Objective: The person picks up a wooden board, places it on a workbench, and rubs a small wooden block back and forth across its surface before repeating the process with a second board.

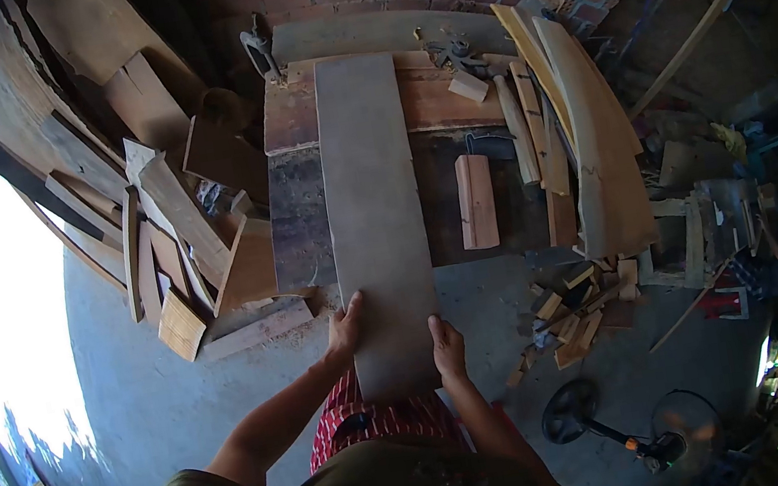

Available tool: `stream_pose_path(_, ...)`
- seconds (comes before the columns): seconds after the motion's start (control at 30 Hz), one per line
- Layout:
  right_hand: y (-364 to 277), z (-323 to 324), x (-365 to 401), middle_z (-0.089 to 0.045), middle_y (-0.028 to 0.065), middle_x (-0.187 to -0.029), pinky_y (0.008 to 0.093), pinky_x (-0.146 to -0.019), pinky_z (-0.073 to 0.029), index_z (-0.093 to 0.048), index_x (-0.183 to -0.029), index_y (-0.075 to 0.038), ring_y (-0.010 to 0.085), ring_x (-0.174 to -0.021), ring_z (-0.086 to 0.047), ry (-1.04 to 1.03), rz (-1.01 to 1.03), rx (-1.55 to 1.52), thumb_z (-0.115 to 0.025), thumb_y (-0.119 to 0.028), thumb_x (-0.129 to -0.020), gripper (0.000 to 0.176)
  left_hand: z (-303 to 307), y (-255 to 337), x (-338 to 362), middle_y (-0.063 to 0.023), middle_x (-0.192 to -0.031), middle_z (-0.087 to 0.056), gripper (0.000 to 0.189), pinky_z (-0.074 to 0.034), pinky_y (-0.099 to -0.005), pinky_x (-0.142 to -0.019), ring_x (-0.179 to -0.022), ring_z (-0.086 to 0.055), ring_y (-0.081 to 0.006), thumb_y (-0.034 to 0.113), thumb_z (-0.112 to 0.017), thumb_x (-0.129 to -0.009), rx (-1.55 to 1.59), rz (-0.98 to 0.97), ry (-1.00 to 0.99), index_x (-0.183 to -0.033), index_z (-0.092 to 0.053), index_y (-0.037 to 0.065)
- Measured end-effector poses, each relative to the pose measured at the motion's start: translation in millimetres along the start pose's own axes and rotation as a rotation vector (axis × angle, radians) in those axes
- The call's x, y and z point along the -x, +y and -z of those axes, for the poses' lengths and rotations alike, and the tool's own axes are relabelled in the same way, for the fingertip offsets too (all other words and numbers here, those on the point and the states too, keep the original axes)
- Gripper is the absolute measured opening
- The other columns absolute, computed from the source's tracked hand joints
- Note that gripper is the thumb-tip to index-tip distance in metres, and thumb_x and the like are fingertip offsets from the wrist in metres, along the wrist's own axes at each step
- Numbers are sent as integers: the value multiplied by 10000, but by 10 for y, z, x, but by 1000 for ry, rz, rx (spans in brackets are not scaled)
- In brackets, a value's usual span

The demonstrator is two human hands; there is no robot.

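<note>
A long grey-brown board (372,195) lies lengthwise over the workbench (299,211), its near end sticking out past the bench edge to my waist. My left hand (346,327) grips the board's left edge, thumb on top. On the right edge, a little lower, my right hand (447,347) holds the same board with its thumb up and the fingers curled underneath. Right of the board, a reddish wood block (476,202) rests on the bench. A small pale block (467,86) is farther back.
Long planks (595,142) lean along the bench's right side. Stacked boards and offcuts (172,205) fill the left. A scrap wood pile (581,315) and a standing fan (679,436) are on the floor at right. A metal clamp (259,49) stands at the back left.
</note>
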State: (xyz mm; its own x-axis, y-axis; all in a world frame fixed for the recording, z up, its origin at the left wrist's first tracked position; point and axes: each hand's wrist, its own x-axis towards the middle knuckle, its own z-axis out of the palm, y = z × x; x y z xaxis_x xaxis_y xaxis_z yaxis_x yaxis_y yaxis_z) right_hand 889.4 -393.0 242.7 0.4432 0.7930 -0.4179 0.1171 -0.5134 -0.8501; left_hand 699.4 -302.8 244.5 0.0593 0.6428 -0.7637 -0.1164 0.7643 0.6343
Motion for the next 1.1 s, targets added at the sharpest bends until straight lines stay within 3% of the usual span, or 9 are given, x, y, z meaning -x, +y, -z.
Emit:
stream_pose_path(0.23, -283, 11, 70, -414, 31, -679, 304, -684, -406, -538, -726, 6, 127, -693, -412, -7, -105, -106, -544, -504, -974, 567, 30, 103, 251, -98, -1163, -611, 576, -442, -340, -946, -1087, -562, -194, 499, -593, -930, -118, -138, -40, -1238, -550, 15)
stream_pose_path(0.3, 22, -90, -71, -617, 165, -742, 363, -718, -453, -631, -863, 60, 245, -728, -593, 38, -11, -35, -543, -515, -961, 590, 43, -32, 386, -121, -1176, -613, 590, -445, -346, -946, -1098, -570, -210, 482, -591, -937, -174, -153, -20, -1265, -523, -4)
stream_pose_path(0.53, 40, -141, -50, -673, 253, -933, 460, -793, -487, -655, -943, 30, 448, -925, -631, -18, 17, 115, -443, -624, -945, 688, 227, -303, 407, -175, -1192, -609, 634, -461, -367, -939, -1108, -584, -254, 485, -582, -938, -248, -203, 11, -1293, -480, -32)
stream_pose_path(0.67, -35, 3, 9, -639, 191, -794, 427, -733, -476, -619, -844, 4, 320, -837, -654, 73, 190, 256, -483, -561, -962, 592, 171, -339, 375, -184, -1203, -601, 639, -459, -370, -945, -1110, -584, -267, 485, -567, -943, -226, -213, 39, -1297, -475, -39)
stream_pose_path(0.8, -518, 343, -230, -664, 209, -1013, 470, -799, -493, -650, -1070, -27, 372, -985, -630, -106, 258, 742, -513, -508, -950, 514, 237, -400, 325, -198, -1201, -601, 619, -460, -367, -943, -1113, -583, -276, 459, -568, -941, -237, -258, 23, -1296, -472, -38)
stream_pose_path(0.87, -794, 466, -497, -606, 195, -1164, 465, -815, -504, -545, -1269, -34, 374, -1059, -587, 405, 808, 650, -585, -500, -900, 596, 359, -466, 169, -207, -1216, -573, 583, -424, -402, -986, -1156, -548, -312, 445, -560, -949, -257, -301, -83, -1308, -468, -5)
stream_pose_path(0.9, -900, 494, -667, -606, 195, -1164, 465, -815, -504, -545, -1269, -34, 374, -1059, -587, 407, 813, 659, -585, -500, -900, 596, 409, -455, 146, -207, -1216, -573, 583, -424, -402, -986, -1156, -548, -312, 445, -560, -949, -247, -303, -89, -1308, -468, -5)
stream_pose_path(0.97, -1198, 524, -1208, -543, 175, -1139, 441, -791, -500, -372, -1443, -61, 342, -1031, -552, 687, 780, 1063, -674, -420, -856, 752, 413, -313, 152, -205, -1212, -529, 529, -371, -454, -1015, -1168, -491, -361, 412, -551, -955, -610, -550, 272, -1315, -462, 35)
stream_pose_path(1.1, -1285, 476, -1542, -532, 211, -1026, 445, -773, -508, -304, -1491, -101, 372, -956, -562, 389, 607, 1057, -664, -347, -877, 753, 212, 421, 397, -156, -1075, -504, 392, -372, -462, -923, -1025, -488, -350, 234, -565, -942, -750, -878, 381, -1290, -476, 77)
